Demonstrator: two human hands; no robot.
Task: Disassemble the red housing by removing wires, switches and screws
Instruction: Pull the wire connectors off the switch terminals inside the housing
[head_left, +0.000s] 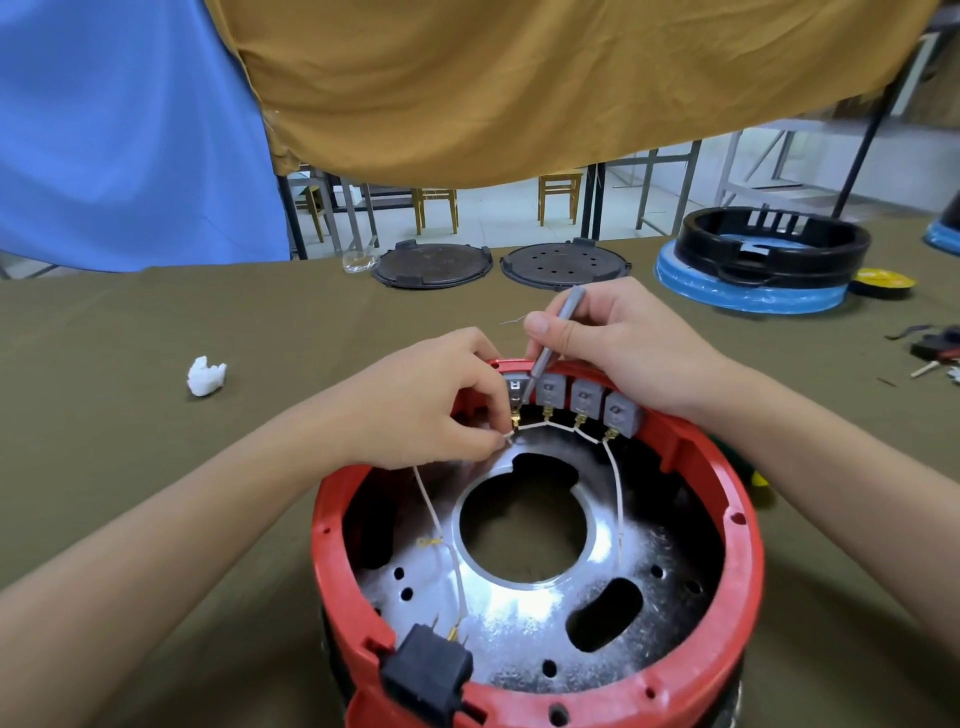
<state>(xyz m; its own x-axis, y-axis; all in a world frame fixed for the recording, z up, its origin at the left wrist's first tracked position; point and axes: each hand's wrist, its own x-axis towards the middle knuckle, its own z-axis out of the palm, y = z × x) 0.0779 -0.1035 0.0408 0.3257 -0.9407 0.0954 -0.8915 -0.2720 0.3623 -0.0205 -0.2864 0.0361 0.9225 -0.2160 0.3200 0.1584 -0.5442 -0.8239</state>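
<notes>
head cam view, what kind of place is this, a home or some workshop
Probably a workshop or training room: a cloth-covered bench with several appliance parts, such as two black round lids and a black ring on a blue base, plus metal-framed tables behind.

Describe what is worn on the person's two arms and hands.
Nothing that shows. Both forearms are bare from the frame's lower corners up to the wrists, with no sleeve in view. The left hand and the right hand wear no gloves, and no rings, watch or wristband can be seen. The fingernails are short and unpainted.
</notes>
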